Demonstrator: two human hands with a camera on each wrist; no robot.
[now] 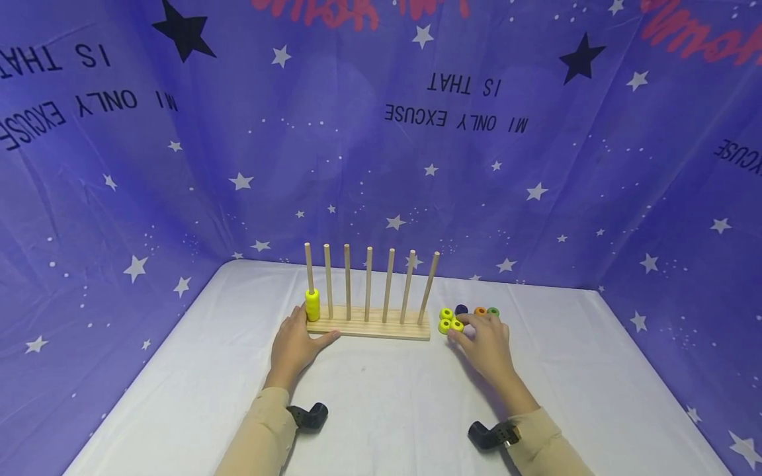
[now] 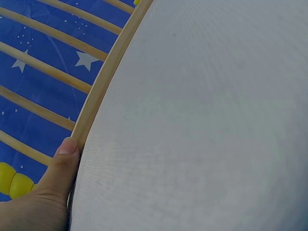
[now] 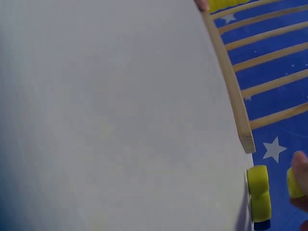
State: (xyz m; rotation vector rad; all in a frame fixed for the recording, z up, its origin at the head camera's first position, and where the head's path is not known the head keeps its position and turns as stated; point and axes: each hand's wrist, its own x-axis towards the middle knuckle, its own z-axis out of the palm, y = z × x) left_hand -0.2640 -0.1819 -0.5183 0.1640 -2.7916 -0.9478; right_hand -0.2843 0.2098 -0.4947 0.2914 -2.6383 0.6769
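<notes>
Pale wood forms the peg rack (image 1: 369,328), which stands on the white-covered bench (image 1: 369,410) in the head view, its long axis running from the left hand (image 1: 297,344) across towards the right hand (image 1: 485,347). The left hand grips the rack's left end, beside the stack of yellow beads (image 1: 312,306) on the leftmost peg (image 1: 309,268). Just off the rack's right end, the right hand pinches a loose yellow bead (image 1: 456,325); bead and stack thus lie at opposite ends of the rack, the right hand nearer its bare rightmost peg (image 1: 428,287).

From the left wrist, the left thumb (image 2: 60,166) presses along the rack's front edge.

From the right wrist, the pinched bead shows beyond the rack's right end, apart from two other yellow beads (image 3: 258,179); the fingers are partly cut off.
</notes>
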